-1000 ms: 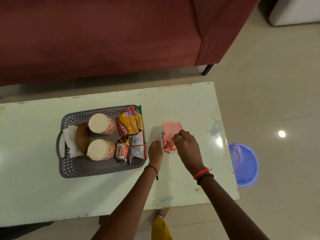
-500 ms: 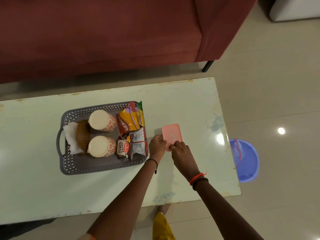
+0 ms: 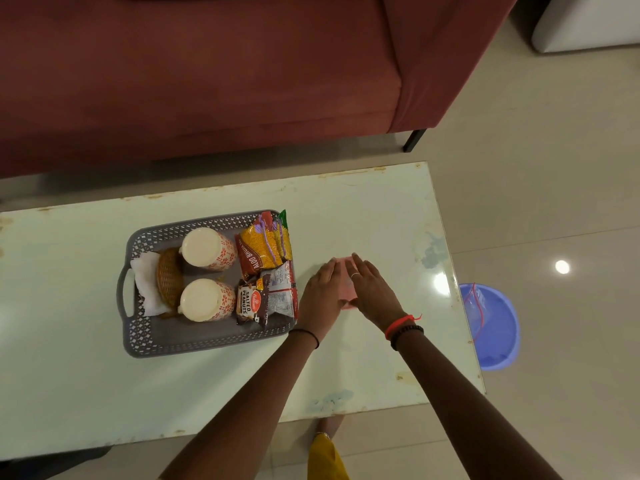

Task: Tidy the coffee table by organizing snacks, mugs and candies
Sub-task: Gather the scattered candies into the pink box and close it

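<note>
A small pink box (image 3: pixel 346 283) lies on the pale coffee table (image 3: pixel 363 209), just right of the grey tray (image 3: pixel 207 344). My left hand (image 3: pixel 320 294) lies flat against its left side and my right hand (image 3: pixel 373 293) lies flat over its top, so most of the box is hidden. The candies are out of sight. In the tray stand two patterned mugs (image 3: pixel 207 249) (image 3: pixel 207 300), upside down, beside a yellow snack packet (image 3: pixel 265 249), a salted peanuts packet (image 3: pixel 250 301), a wicker coaster (image 3: pixel 169 278) and a white napkin (image 3: pixel 145 282).
A dark red sofa (image 3: pixel 207 81) runs behind the table. A blue bin (image 3: pixel 491 327) with a plastic bag stands on the floor beyond the table's right edge. My foot (image 3: pixel 329 424) shows under the near edge.
The pink lid went down over the red candies in the box. Both hands then moved from holding its near edge to lying flat over it.
</note>
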A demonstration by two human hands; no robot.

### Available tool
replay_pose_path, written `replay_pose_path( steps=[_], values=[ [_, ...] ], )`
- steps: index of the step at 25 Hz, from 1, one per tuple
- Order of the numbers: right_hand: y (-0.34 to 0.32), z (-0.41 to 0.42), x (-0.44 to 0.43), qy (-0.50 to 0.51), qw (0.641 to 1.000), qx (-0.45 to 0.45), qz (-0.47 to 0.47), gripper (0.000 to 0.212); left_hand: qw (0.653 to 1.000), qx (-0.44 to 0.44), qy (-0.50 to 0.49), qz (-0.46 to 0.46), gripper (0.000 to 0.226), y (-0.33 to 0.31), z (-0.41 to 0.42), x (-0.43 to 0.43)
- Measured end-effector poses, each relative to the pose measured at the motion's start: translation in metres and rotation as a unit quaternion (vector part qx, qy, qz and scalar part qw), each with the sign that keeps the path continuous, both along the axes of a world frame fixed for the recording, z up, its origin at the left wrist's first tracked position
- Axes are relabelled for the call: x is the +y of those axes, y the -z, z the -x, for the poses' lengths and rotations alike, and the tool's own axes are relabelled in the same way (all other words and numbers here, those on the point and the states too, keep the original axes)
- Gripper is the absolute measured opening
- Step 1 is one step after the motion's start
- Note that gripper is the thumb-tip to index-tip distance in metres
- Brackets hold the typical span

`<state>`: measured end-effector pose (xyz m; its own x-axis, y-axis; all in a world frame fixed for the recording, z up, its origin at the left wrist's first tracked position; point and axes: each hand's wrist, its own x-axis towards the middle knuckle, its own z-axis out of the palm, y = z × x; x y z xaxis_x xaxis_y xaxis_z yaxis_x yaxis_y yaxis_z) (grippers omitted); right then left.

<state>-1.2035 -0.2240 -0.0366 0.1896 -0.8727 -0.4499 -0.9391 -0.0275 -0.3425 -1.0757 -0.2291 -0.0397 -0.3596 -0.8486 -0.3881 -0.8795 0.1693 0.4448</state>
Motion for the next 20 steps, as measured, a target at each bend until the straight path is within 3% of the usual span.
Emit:
replay_pose_path(
  steps=[5,10,20],
  values=[
    [-0.006,0.006,-0.010,-0.029,0.997,0.015,-0.064,0.094,0.998,-0.052,0.044,0.008,0.094,0.005,-0.005,0.002],
    [-0.010,0.006,-0.007,-0.044,0.998,0.037,-0.027,0.083,0.997,-0.057,0.048,0.031,0.095,0.005,-0.004,0.003],
    [-0.020,0.005,-0.010,-0.023,0.996,0.063,-0.051,0.090,0.998,-0.054,0.038,-0.010,0.089,-0.004,0.003,-0.015]
  ],
)
